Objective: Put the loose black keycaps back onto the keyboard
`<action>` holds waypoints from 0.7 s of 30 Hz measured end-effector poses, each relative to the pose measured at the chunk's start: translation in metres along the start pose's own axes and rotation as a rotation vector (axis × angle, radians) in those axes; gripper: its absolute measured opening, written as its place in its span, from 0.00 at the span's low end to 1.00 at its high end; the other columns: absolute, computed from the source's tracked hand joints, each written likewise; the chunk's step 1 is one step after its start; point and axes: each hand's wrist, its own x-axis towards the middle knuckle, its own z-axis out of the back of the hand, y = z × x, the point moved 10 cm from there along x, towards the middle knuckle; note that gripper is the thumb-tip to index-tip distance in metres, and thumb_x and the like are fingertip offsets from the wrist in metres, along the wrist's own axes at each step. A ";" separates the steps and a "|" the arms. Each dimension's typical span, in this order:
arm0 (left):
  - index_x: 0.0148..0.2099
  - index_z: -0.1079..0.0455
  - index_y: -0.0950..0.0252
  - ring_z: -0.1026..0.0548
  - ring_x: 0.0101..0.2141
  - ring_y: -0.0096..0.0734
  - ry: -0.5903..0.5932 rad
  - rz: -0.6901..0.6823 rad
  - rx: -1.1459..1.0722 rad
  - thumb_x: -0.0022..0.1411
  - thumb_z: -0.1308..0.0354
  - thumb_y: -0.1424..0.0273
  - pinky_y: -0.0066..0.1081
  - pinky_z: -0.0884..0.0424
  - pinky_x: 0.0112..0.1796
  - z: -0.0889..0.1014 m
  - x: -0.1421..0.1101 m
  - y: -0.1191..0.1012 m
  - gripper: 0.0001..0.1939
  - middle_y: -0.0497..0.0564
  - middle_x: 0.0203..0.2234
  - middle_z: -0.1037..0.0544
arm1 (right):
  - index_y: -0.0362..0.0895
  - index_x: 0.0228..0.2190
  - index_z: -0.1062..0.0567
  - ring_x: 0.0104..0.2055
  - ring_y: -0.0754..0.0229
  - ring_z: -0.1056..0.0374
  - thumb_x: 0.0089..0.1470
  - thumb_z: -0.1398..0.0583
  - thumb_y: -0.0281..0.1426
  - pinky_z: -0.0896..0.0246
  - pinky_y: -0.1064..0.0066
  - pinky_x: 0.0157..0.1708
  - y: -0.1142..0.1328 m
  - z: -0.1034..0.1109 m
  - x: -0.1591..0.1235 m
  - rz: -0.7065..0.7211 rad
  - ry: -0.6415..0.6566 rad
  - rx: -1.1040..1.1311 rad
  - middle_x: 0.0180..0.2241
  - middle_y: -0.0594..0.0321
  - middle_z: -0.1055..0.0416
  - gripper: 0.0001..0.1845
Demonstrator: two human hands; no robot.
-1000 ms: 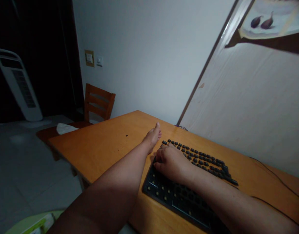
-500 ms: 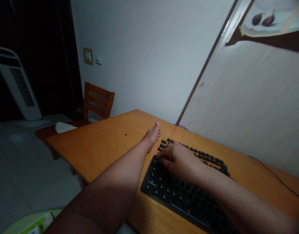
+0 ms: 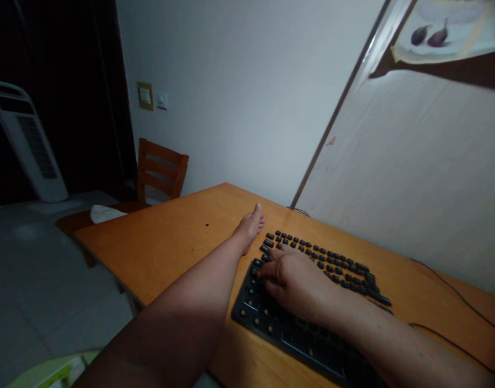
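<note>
A black keyboard (image 3: 290, 341) lies on the wooden table, most of its switches bare of caps. My right hand (image 3: 292, 280) reaches in from the right, palm down over its far left corner. Thumb and forefinger come together at a small black keycap (image 3: 254, 272), partly hidden by the fingertips. Another keycap (image 3: 257, 262) sits at the corner just beyond. Loose black keycaps (image 3: 338, 262) are laid out in rows behind the keyboard, some covered by my hand. My left hand is out of view.
A bare leg with its foot (image 3: 249, 226) rests on the table (image 3: 170, 237), left of the keyboard. A small dark piece (image 3: 207, 224) lies farther left. Cables (image 3: 453, 339) run along the right. A wooden chair (image 3: 162, 167) stands beyond the left edge.
My right hand has moved slightly toward me and down the keyboard's left side, from the corner keycap to the spot below it. More of the loose keycap rows now show.
</note>
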 end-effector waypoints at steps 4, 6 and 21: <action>0.42 0.31 0.67 0.26 0.43 0.41 0.004 -0.010 -0.005 0.58 0.57 0.39 0.35 0.31 0.41 0.000 0.001 0.001 0.36 0.62 0.40 0.25 | 0.47 0.30 0.20 0.33 0.59 0.34 0.52 0.44 0.25 0.43 0.69 0.35 -0.037 0.011 0.013 -0.048 -0.078 0.140 0.28 0.62 0.26 0.13; 0.42 0.31 0.67 0.27 0.43 0.41 0.009 -0.016 -0.009 0.58 0.58 0.38 0.36 0.31 0.42 0.000 0.002 0.001 0.36 0.62 0.40 0.25 | 0.46 0.31 0.20 0.32 0.59 0.32 0.53 0.43 0.28 0.43 0.70 0.32 -0.082 0.019 0.023 -0.209 -0.155 0.149 0.30 0.60 0.24 0.11; 0.45 0.31 0.68 0.26 0.43 0.40 0.001 -0.011 -0.025 0.58 0.57 0.38 0.35 0.30 0.42 0.001 0.000 0.001 0.37 0.63 0.43 0.25 | 0.48 0.34 0.17 0.32 0.61 0.31 0.48 0.36 0.43 0.45 0.73 0.27 -0.205 -0.021 0.076 -0.524 -0.034 0.033 0.31 0.61 0.22 0.15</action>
